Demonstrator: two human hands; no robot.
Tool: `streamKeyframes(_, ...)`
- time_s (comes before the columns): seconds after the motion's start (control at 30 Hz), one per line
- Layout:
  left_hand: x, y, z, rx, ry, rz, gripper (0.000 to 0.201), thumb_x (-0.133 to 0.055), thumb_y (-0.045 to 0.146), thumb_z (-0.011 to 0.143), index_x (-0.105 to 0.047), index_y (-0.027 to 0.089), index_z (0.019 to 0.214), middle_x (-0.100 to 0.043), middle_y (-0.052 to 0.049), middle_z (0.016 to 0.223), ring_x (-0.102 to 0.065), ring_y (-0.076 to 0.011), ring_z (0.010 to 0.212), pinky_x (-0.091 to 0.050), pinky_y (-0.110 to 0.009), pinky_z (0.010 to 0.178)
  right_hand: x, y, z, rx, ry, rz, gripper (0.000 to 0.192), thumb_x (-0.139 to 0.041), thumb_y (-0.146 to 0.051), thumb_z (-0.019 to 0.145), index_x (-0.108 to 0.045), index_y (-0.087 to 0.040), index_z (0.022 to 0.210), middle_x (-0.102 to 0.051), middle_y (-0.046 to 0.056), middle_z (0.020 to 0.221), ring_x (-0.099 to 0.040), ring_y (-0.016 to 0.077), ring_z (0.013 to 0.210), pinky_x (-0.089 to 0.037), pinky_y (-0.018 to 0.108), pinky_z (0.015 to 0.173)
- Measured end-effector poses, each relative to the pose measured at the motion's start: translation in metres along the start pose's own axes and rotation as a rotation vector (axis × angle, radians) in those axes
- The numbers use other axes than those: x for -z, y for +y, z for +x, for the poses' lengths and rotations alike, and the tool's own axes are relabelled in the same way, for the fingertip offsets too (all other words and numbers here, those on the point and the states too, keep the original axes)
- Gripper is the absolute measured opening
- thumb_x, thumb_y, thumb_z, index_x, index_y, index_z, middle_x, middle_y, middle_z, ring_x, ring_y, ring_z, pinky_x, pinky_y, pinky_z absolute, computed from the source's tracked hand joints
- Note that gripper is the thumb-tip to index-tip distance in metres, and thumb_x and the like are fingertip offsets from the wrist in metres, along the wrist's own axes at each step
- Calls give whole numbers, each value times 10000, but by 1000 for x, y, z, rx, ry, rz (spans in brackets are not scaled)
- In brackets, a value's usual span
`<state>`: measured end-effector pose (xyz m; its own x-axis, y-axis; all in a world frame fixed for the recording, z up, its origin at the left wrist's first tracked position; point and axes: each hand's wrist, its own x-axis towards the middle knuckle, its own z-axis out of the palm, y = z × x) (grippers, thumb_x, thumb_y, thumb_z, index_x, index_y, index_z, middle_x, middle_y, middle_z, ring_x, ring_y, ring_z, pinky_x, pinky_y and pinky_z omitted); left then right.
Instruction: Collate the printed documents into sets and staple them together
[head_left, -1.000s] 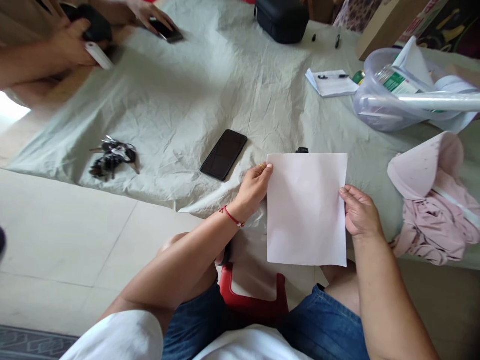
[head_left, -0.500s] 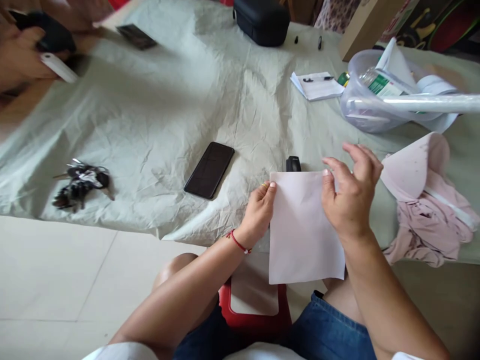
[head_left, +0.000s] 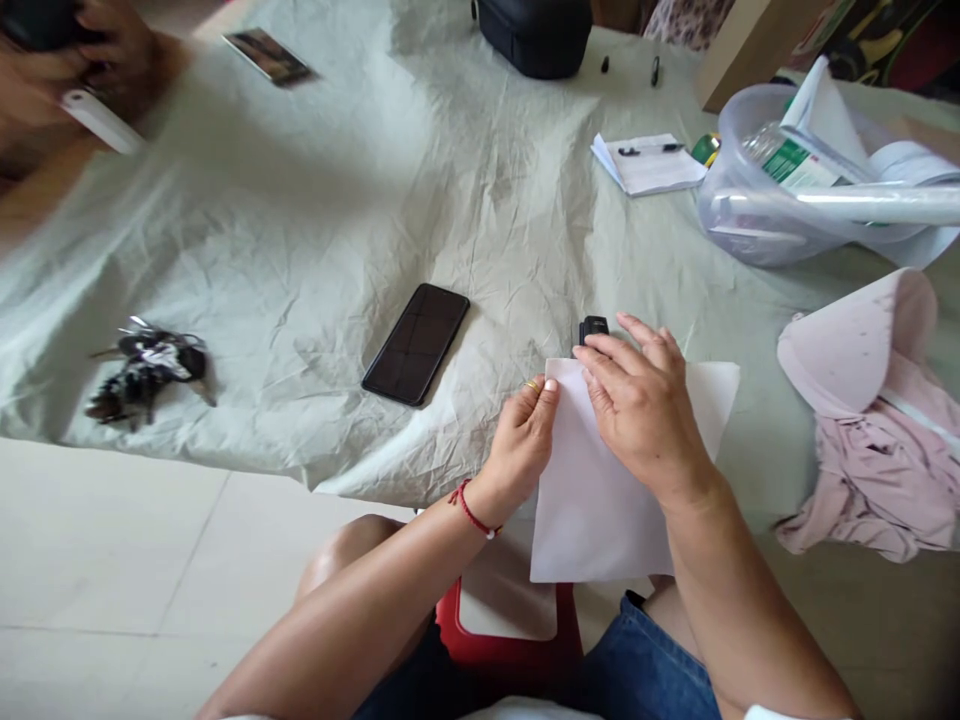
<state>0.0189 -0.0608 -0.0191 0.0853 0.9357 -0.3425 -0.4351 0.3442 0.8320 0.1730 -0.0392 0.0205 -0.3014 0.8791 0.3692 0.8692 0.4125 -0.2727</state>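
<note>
A sheet of white paper [head_left: 592, 500] hangs over the table's front edge, its top part above the cloth. My left hand [head_left: 525, 420] pinches its upper left edge, thumb on top. Over the upper middle of the sheet is my right hand [head_left: 645, 400], fingers stretched out and a little apart. Its fingertips are close to a small black object [head_left: 594, 327], perhaps a stapler, just past the paper's top edge. Whether they touch it I cannot tell. Left of my hands lies a black phone [head_left: 417, 343].
Keys [head_left: 154, 370] lie at the left. A pink sun hat [head_left: 862, 400] lies at the right, below a clear plastic basin [head_left: 757, 225] with paper and a bottle. Notepaper [head_left: 652, 175], a black case [head_left: 534, 35] and another person's hands [head_left: 112, 50] are farther back.
My right hand has moved left from the sheet's right edge to above its upper middle. The sheet's right upper corner now spreads out farther right. My left hand keeps its pinch.
</note>
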Motion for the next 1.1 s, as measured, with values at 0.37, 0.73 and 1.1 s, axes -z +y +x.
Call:
streamKeyframes(0.37, -6, -3, 1, 31, -3, -1, 528, -858, 689, 877, -630, 213, 858, -589, 24, 785, -531, -129, 737, -466, -253, 724, -2, 6, -4, 2, 1, 46, 373, -513, -181, 1117, -834, -256, 1291, -852, 98, 1206, -635, 368, 1469, -492, 636, 1255)
streamKeyframes(0.73, 4, -1, 1, 68, 27, 69, 577, -877, 737, 836, -647, 208, 840, -602, 16, 804, -511, -122, 724, -467, -238, 674, 44, 81, -11, -147, -139, 246, 243, -650, -364, 1068, -851, -278, 961, -845, 47, 996, -749, 269, 1010, -603, 451, 957)
streamKeyframes(1.1, 2, 2, 6, 82, 85, 91, 555, -895, 709, 810, -655, 210, 844, -614, 13, 799, -542, -139, 733, -473, -255, 686, 42, 98, -25, -126, -192, 226, 364, -573, -386, 1115, -840, -279, 1338, -837, 72, 1324, -771, 277, 1252, -628, 500, 1102)
